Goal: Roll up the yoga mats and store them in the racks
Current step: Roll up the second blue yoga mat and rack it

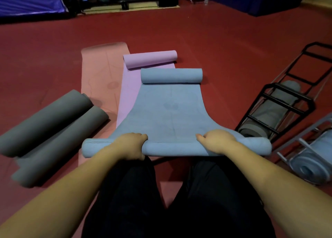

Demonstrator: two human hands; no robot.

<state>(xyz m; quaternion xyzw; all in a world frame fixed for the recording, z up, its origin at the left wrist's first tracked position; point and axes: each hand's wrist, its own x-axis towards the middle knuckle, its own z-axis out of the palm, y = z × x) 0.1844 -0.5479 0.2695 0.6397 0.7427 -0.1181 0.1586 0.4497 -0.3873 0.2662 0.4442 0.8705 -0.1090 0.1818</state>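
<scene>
Pink mat (100,76): right side covered by purple mat (129,94), itself partly under the blue mat (170,108). Silver rack (294,148) cut off at right edge. Background equipment dark, blurred, unidentifiable. Both fingertips hidden behind roll.

open red floor (206,40) lies ahead and far right. two rolled grey mats (50,130) crowd the left side; a black rack (276,110) and a grey rack (305,148), both holding mats, block the near right.
</scene>
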